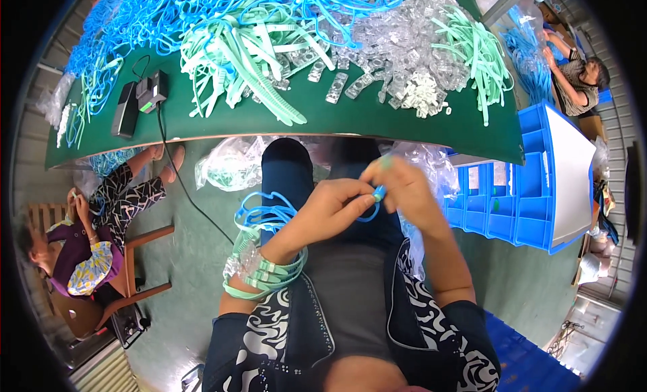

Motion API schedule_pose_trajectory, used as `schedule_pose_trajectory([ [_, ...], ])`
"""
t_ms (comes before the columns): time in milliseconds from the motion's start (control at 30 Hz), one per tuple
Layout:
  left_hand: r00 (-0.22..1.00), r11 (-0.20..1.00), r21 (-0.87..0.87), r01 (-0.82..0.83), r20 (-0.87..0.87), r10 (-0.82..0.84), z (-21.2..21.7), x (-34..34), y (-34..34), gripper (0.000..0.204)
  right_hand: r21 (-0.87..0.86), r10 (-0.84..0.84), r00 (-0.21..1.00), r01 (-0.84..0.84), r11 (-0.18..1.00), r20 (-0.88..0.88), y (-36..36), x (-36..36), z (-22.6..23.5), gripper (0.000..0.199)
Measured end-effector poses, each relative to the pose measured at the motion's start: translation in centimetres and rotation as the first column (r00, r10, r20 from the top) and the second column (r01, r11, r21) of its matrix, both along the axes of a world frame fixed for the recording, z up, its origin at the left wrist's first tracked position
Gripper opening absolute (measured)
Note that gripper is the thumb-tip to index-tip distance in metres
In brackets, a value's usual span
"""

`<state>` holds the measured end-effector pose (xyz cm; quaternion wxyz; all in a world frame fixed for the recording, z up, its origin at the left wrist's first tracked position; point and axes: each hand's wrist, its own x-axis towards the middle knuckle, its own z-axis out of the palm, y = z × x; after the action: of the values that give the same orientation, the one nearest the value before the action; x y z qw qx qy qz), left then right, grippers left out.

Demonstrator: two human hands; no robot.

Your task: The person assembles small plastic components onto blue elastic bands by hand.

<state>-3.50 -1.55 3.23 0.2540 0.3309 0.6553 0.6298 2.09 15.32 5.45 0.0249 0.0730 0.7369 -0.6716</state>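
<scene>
Over my lap, my left hand (337,204) is closed in a pinch on a blue strap (379,192); its thin loop hangs below the fingertips. My right hand (410,193) is right beside it, fingers curled and smeared by motion, so its grip is unclear. A small mint-green patch shows at its fingertips. Around my left forearm hang several mint-green straps (278,279) with clear plastic pieces (244,262) on them. Blue strap loops (266,208) stick up beside that wrist.
The green table (222,122) ahead carries heaps of blue straps (148,21), mint-green straps (236,62), clear plastic pieces (411,35) and white pieces (422,95). A black device (125,109) trails a cable. Blue bins (526,183) stand right. Co-workers sit left (77,257) and far right (579,85).
</scene>
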Motion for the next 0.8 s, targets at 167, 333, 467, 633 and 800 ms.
schedule_pose_trajectory([
  [167,0.99,0.988,-0.108,0.11,-0.073,-0.119,0.3,0.0,0.8,0.015,0.471,-0.037,0.965,0.161,0.867,-0.261,1.8,-0.6,-3.0,0.011],
  [333,0.985,0.987,-0.026,0.159,-0.067,-0.16,1.5,0.6,2.1,0.017,0.499,-0.22,0.817,0.513,0.698,-0.533,4.6,-1.6,-3.6,0.009],
  [467,0.964,0.991,-0.069,0.118,-0.233,-0.131,1.1,0.2,3.7,0.015,0.382,-0.213,0.907,0.353,0.854,-0.363,4.6,-0.7,-3.5,0.015],
  [633,0.777,0.955,-0.281,-0.095,-0.62,-0.105,0.7,-2.6,6.2,0.012,-0.164,-0.346,0.903,0.312,0.936,-0.255,5.9,-0.2,-2.4,0.019],
  [800,0.516,0.933,0.051,-0.356,-0.822,0.242,-0.3,-6.1,12.1,0.016,-0.261,-0.306,0.944,0.267,0.928,-0.121,6.1,0.5,-3.5,0.026],
])
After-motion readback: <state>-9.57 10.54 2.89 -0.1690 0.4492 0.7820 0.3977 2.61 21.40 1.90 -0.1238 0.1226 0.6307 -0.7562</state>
